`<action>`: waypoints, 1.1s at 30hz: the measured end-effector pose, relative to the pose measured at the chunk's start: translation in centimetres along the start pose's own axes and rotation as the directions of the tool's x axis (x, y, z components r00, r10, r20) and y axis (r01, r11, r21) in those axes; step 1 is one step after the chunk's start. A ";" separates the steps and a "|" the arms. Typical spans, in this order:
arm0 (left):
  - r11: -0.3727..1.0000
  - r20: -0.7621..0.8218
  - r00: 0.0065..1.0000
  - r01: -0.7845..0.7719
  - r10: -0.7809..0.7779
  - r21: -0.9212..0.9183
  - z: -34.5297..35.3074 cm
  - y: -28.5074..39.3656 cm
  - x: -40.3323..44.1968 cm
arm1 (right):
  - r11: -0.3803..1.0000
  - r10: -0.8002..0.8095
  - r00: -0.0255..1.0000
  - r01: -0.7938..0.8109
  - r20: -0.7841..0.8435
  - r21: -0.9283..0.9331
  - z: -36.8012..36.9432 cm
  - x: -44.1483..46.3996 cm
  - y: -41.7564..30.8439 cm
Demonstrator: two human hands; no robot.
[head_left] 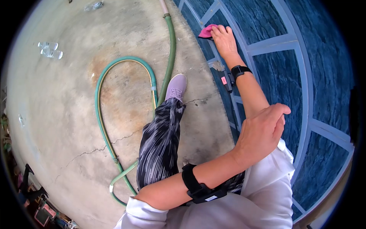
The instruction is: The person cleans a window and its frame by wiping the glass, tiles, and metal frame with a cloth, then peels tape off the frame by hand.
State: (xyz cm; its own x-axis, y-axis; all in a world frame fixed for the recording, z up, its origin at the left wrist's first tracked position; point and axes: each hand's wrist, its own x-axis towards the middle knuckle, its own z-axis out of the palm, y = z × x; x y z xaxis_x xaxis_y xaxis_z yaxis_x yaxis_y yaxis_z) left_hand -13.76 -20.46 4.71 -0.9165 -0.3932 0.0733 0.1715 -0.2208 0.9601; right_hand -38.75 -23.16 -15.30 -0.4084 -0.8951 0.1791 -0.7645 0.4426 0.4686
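Note:
My right hand (225, 38) reaches out at the top and is closed on a pink cloth (208, 31) with a dark edge. The cloth lies against the blue frame of a large panelled surface (272, 24) with dark blue marbled panes. Across the right arm, near its elbow, is my left hand (261, 131). Its fingers are curled, and whatever they hold, if anything, is hidden. A black strap with a small device sits on each forearm, the right one (241, 71) and the left one (194, 183).
A green hose (100, 97) loops over the cracked concrete floor (76, 126), passing by a purple shoe (177, 87). Clear plastic bottles (50, 50) lie at the left, with clear plastic (93, 6) at the top. Assorted items (45, 213) crowd the lower left edge.

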 end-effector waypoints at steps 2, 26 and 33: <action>1.000 0.007 1.000 0.008 -0.008 -0.002 0.0 -0.3 0.0 | 0.993 -0.056 0.969 0.079 0.242 -0.086 0.4 -1.8 -1.2; 0.972 0.403 0.903 0.063 -0.153 0.227 1.4 -0.9 0.3 | -0.476 0.063 0.325 -0.822 0.944 0.314 -25.3 -38.7 -5.4; 0.870 0.568 0.768 -0.028 -0.296 0.491 0.3 -7.0 -0.9 | -0.975 0.205 0.383 -0.002 0.901 0.223 -31.6 -42.5 -10.9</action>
State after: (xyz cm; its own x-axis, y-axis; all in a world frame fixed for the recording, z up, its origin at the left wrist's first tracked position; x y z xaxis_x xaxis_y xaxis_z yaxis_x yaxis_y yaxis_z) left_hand -14.25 -18.28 -1.94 -0.9598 0.2704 -0.0747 -0.0026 0.2576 0.9663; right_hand 2.74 8.33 -0.70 -0.7622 -0.2033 -0.6146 0.6353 -0.4173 -0.6498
